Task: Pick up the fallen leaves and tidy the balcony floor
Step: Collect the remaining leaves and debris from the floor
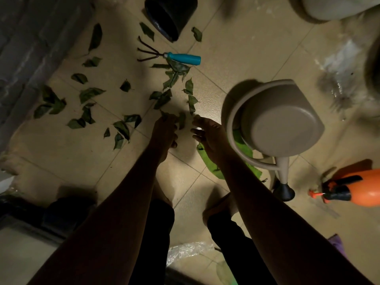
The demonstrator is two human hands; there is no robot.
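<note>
A: Was any label readable?

B: None could be made out. Your leaves lay scattered on the tiled floor, far left of the watering can, their long axes pointing every way.

A: Your hands?

B: Your left hand pinched a leaf at its fingertips. Your right hand was loosely spread, empty. The dark pot was cut off at the far edge.

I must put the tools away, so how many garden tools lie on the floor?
3: a hand rake near the black pot, a beige watering can right of the hands, an orange sprayer far right. Others may be hidden.
</note>
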